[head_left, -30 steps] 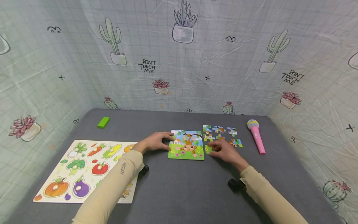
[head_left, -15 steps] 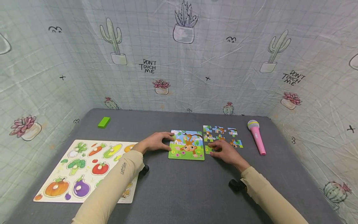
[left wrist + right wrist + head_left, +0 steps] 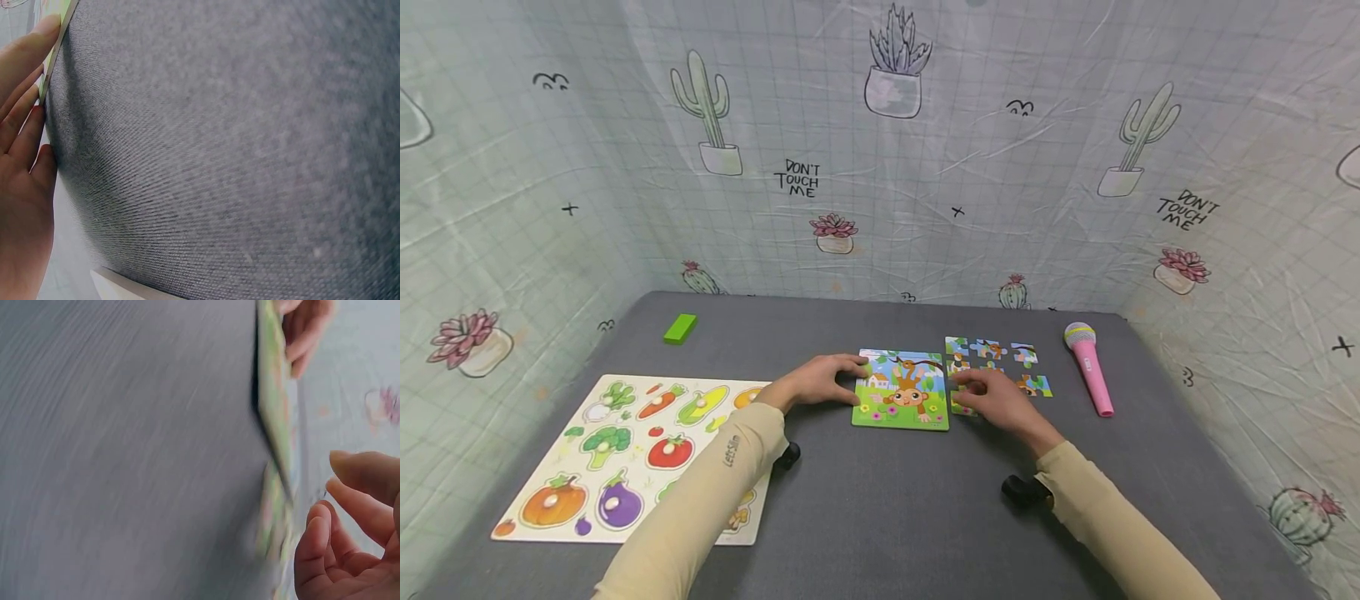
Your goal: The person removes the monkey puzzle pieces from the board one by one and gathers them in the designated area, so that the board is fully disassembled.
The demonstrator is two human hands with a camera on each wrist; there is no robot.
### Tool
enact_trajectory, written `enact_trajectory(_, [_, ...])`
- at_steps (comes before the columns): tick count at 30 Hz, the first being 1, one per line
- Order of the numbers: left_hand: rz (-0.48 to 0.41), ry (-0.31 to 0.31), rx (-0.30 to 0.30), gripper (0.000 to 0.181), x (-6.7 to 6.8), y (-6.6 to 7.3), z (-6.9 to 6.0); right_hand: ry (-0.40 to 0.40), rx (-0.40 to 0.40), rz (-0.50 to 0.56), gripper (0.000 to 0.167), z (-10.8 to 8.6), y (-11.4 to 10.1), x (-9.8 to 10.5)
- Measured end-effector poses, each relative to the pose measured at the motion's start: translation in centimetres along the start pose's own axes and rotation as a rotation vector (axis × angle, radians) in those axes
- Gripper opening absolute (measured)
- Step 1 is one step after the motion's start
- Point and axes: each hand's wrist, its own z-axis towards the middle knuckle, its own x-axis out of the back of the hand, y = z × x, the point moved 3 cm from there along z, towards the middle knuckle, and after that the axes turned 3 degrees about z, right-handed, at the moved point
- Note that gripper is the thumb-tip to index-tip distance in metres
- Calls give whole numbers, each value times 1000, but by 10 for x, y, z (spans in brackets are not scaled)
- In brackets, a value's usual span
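Observation:
In the head view, a square jigsaw puzzle board (image 3: 901, 410) with a monkey picture lies flat at mid-table. My left hand (image 3: 816, 379) rests at its left edge, fingers at the upper part and thumb lower down. The left wrist view shows the thumb and straight fingers touching the board's rim (image 3: 61, 37). My right hand (image 3: 1000, 400) hovers just right of the board, over loose jigsaw pieces (image 3: 1024, 353). In the right wrist view, its thumb and index fingertips stand apart with nothing visible between them. This hand partly hides the nearest pieces.
A white vegetable peg board (image 3: 700, 450) lies at the left, partly under my left forearm. Farther back sits a green block (image 3: 681, 328). To the right of the pieces is a pink toy microphone (image 3: 1091, 371). A patterned cloth (image 3: 887, 192) hangs around the table's back and sides.
My right hand has shifted slightly left toward the puzzle board, off the lower piece that its fingers were at. The left hand stays at the board's edge.

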Motion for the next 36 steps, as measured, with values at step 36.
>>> enact_trajectory(36, [0,23,-22,48,-1,1,-2,-161,183,-233,34,28,-38,-57])
